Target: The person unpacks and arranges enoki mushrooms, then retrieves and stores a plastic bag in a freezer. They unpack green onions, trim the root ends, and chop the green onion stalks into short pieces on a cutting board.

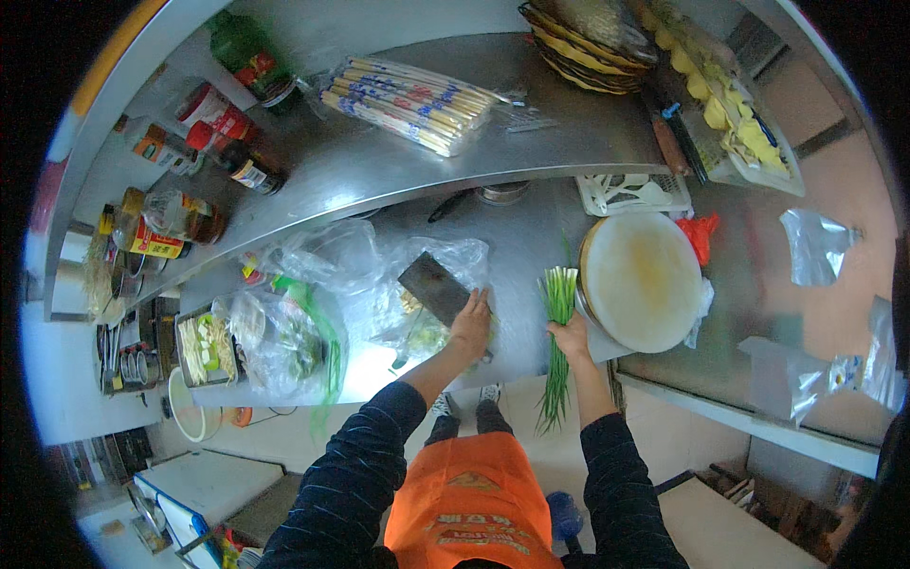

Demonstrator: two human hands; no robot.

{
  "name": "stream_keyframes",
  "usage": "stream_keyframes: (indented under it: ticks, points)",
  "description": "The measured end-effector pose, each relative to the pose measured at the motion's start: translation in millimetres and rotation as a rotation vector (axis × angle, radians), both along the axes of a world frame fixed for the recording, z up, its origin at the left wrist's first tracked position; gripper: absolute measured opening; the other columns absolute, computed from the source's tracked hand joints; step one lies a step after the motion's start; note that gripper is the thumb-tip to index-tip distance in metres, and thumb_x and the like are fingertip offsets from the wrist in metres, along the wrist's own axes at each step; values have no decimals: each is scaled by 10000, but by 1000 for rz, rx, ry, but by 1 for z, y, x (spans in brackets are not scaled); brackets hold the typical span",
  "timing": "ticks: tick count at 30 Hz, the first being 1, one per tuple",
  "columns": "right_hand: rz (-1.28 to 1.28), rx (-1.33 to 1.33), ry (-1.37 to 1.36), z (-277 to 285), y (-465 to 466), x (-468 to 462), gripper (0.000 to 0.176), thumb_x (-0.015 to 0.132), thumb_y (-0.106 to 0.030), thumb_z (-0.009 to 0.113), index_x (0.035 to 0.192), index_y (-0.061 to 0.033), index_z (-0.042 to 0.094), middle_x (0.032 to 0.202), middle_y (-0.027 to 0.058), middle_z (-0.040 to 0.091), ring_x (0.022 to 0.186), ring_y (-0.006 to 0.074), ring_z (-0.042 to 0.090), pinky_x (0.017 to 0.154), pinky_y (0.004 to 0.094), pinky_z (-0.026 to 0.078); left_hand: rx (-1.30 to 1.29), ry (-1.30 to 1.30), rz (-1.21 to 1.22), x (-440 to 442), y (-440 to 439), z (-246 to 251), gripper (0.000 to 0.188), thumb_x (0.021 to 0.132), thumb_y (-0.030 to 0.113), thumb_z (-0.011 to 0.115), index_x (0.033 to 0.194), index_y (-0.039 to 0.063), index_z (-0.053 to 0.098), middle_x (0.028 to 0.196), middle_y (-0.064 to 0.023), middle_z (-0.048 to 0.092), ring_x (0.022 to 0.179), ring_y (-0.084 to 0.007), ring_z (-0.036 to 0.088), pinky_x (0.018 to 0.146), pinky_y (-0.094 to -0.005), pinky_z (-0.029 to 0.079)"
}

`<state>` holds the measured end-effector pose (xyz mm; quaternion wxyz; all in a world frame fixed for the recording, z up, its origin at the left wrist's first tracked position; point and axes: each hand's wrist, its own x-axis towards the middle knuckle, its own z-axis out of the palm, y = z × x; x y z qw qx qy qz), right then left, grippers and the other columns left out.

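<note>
My right hand (570,336) is closed around a bunch of long green stalks (559,299), likely scallions or chives; their pale cut ends point away from me and the green tips hang past the counter's front edge. My left hand (472,321) lies at the near end of a cleaver's broad dark blade (435,284); the handle is hidden, so I cannot tell whether the fingers grip it. Under and beside the blade are clear plastic bags (455,256) with greens. A round pale chopping block (640,281) stands right of the stalks.
Bagged vegetables (298,341) and a tray of cut vegetables (206,345) lie at the left. Behind, a raised steel shelf (341,171) holds wrapped chopsticks (412,103), sauce bottles (245,167) and stacked baskets (593,50). A white basket of utensils (631,193) stands behind the block.
</note>
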<state>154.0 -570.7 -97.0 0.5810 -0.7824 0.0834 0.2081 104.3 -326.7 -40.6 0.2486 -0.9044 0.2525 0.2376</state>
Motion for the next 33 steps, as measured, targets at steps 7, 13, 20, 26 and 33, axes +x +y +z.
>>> stream_keyframes:
  ticks: [7, 13, 20, 26, 33]
  points:
    - [112, -231, 27, -22, 71, 22, 315, 784, -68, 756, 1038, 44, 606, 869, 164, 724, 744, 255, 731, 743, 351, 572, 93, -5, -101, -15, 22, -7, 705, 894, 569, 547, 1394, 72, 565, 1552, -123, 396, 1501, -365, 168, 1208, -573, 14]
    - [264, -382, -205, -25, 123, 23, 450, 793, -218, 800, 1130, 19, 619, 1024, 180, 699, 926, 261, 695, 788, 402, 539, 224, 106, -67, -30, 51, -14, 610, 966, 442, 480, 1465, 91, 485, 1602, -126, 309, 1518, -339, 139, 1211, -560, 16]
    - [230, -524, -241, -5, 108, 27, 329, 895, -287, 677, 1022, 16, 676, 1019, 221, 702, 948, 410, 651, 841, 471, 513, -204, -143, -35, -60, 46, 2, 484, 948, 264, 486, 1351, 10, 567, 1549, -195, 346, 1487, -328, 224, 1206, -533, 176]
    - [206, -472, -360, -17, 88, 31, 277, 930, -240, 615, 934, 36, 638, 878, 204, 682, 789, 420, 629, 732, 471, 487, -582, -318, 343, -57, 27, 17, 395, 896, 205, 543, 1222, 0, 631, 1444, -193, 454, 1397, -343, 365, 1125, -543, 300]
    - [185, -6, -276, 32, 86, 29, 243, 864, -175, 767, 962, 21, 662, 704, 60, 603, 665, 134, 533, 625, 296, 455, -1317, -272, 967, -20, 31, 48, 299, 887, 199, 673, 1126, 19, 671, 1148, -177, 657, 987, -263, 663, 817, -392, 520]
